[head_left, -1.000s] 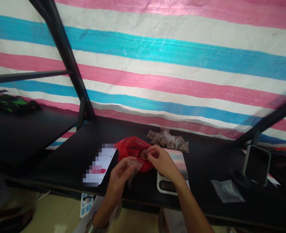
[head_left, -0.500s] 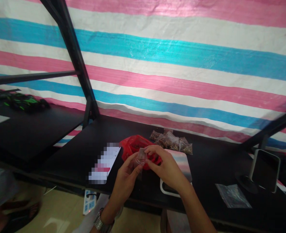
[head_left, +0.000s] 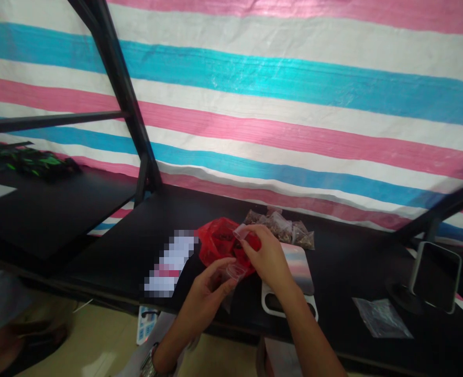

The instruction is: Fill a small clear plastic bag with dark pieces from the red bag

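Note:
Pinched in my left hand [head_left: 206,293] is a small clear plastic bag [head_left: 235,270], its mouth turned upward at the front of the red plastic bag [head_left: 212,245]. My right hand [head_left: 266,256] is closed on a small clear plastic piece [head_left: 239,231] above the red bag; its exact kind is unclear. Dark contents show inside the open red bag, partly hidden by my right hand. Just right of that hand lies a flat digital scale [head_left: 300,267] with a shiny plate. Several small filled clear bags [head_left: 282,226] are heaped behind it.
Left of the red bag lies a blurred-out bright phone or sheet [head_left: 171,267]. On the right are a clear packet [head_left: 383,317] and a phone on a stand [head_left: 438,277]. A black frame post [head_left: 127,99] rises at left, before a striped sheet [head_left: 274,115]. Someone's leg shows lower left.
My right hand has moved up and away from the small bag with the clear piece, over the red bag. My left hand has dropped slightly, still holding the small bag.

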Motion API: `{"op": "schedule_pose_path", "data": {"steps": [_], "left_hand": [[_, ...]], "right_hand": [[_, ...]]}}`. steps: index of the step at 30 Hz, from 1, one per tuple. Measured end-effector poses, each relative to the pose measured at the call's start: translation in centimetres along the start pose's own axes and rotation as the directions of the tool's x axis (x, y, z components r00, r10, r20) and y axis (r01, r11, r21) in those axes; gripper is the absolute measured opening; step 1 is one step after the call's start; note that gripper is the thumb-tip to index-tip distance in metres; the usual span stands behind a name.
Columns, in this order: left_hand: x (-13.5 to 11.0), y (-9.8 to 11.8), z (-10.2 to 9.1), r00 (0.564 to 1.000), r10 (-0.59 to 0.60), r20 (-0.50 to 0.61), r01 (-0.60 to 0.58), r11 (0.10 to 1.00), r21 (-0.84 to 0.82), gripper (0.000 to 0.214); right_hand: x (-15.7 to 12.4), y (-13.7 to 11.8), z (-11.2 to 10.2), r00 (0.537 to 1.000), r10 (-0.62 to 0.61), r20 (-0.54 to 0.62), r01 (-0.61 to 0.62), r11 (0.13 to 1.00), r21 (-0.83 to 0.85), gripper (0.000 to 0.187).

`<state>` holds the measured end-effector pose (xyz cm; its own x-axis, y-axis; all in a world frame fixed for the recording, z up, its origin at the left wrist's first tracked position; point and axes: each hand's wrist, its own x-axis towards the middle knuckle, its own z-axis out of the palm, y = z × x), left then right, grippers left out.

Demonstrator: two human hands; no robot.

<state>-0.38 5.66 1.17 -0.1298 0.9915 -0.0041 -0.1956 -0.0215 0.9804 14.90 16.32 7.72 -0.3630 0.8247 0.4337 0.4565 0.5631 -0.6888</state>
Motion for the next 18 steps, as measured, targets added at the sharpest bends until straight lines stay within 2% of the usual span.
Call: {"op": "schedule_pose_path", "data": {"steps": [2,4,6,8,10,12,15,18], "left_hand": [[-0.4,0.2,-0.2,1.000,0.008,0.023,-0.008,1.000,-0.009,0.041],[-0.7,0.5,-0.6,0.999,0.048,0.001,-0.048,0.998,-0.031,0.039],[-0.7,0.6,-1.1,0.990,0.113,-0.081,-0.116,0.993,-0.036,0.037],[-0.3,0.7,-1.5,0.962,0.186,-0.200,-0.191,0.981,-0.010,0.035],[0.3,0.6,-1.8,0.924,0.245,-0.293,-0.249,0.968,0.026,0.034],[1.3,0.7,-1.7,0.897,0.286,-0.338,-0.285,0.957,0.056,0.033],[3.1,1.3,-1.4,0.878,0.311,-0.364,-0.301,0.950,0.085,0.032],[5.0,2.2,-1.1,0.888,0.281,-0.364,-0.284,0.958,0.046,0.035]], "right_hand": [[0.9,-0.3,1.0,0.998,0.013,0.065,-0.008,0.996,-0.089,0.024],[1.8,-0.6,2.1,0.991,0.053,0.124,-0.023,0.972,-0.232,0.023],[2.4,-0.8,3.1,0.981,0.103,0.164,-0.032,0.923,-0.383,0.021],[2.6,-0.5,3.8,0.974,0.134,0.185,-0.030,0.878,-0.478,0.022],[2.6,-0.1,4.0,0.973,0.146,0.179,-0.036,0.861,-0.508,0.024],[2.5,0.3,3.9,0.973,0.161,0.168,-0.058,0.867,-0.495,0.025],[2.5,0.6,3.4,0.968,0.197,0.158,-0.109,0.890,-0.442,0.022],[2.6,0.8,2.9,0.963,0.219,0.156,-0.144,0.910,-0.388,0.019]]}}
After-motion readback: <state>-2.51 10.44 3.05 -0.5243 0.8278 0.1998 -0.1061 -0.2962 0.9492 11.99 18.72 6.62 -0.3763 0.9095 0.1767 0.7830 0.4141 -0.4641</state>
